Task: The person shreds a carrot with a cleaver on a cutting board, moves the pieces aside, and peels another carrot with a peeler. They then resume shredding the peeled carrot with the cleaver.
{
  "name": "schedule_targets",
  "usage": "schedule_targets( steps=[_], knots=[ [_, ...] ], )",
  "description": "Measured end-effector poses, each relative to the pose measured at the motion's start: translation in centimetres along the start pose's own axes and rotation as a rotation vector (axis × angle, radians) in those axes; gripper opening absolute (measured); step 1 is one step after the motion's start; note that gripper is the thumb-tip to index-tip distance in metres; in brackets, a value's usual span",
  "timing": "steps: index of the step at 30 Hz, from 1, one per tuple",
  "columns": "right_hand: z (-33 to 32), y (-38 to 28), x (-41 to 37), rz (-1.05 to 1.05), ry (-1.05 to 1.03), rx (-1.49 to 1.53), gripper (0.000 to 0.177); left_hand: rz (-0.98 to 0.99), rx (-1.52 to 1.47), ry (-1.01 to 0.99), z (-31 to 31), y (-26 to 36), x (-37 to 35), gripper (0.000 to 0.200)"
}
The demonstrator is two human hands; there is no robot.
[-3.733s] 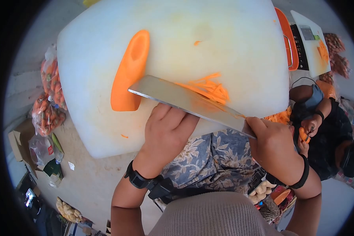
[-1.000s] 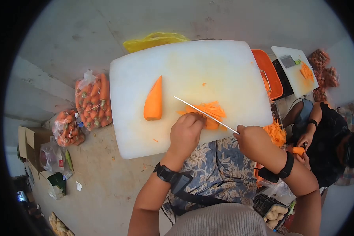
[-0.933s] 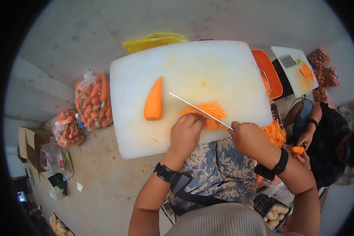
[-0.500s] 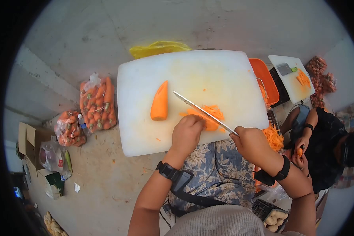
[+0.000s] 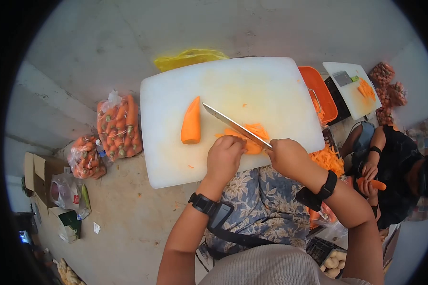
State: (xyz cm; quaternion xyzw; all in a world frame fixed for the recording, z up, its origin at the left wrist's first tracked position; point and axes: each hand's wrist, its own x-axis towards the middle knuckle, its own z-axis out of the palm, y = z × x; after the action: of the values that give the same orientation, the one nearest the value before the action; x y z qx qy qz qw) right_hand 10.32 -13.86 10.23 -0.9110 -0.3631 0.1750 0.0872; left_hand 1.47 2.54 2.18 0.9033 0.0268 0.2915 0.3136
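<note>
A large white cutting board (image 5: 176,166) lies in front of me. My right hand (image 5: 290,156) is closed round the handle of a knife (image 5: 238,127), whose blade slants up to the left over the board. My left hand (image 5: 227,154) presses its bent fingertips on the sliced carrot (image 5: 253,148) beside the blade. Thin carrot strips (image 5: 256,130) lie just beyond the blade. To the left, a peeled carrot piece (image 5: 191,124) rests with its cut end toward me.
Bagged carrots (image 5: 120,126) stand on the floor at left, near a cardboard box (image 5: 40,175). An orange tub (image 5: 328,104) and heaped carrot shreds (image 5: 329,159) are at right. Beyond them a co-worker's hands (image 5: 369,178) hold a carrot near another cutting board (image 5: 359,102).
My right hand and the knife have shifted left, bringing the blade closer to my left fingers. The co-worker's carrot now shows more fully.
</note>
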Motion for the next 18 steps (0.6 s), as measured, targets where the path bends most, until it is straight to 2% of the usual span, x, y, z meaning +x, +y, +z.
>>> schedule_targets(
  steps=[6, 11, 18],
  knots=[
    [0.4, 0.5, -1.0, -0.027, 0.141, 0.115, 0.024, 0.018, 0.017, 0.019, -0.2, 0.1, 0.1, 0.014],
    [-1.7, 0.0, -3.5, -0.027, 0.118, 0.010, 0.024, 0.022, 0.069, 0.027, -0.4, 0.2, -0.1, 0.016],
    [-1.4, 1.1, -3.7, -0.046, 0.043, 0.004, 0.022, 0.000, 0.052, 0.022, -0.3, 0.0, -0.1, 0.015]
  ],
)
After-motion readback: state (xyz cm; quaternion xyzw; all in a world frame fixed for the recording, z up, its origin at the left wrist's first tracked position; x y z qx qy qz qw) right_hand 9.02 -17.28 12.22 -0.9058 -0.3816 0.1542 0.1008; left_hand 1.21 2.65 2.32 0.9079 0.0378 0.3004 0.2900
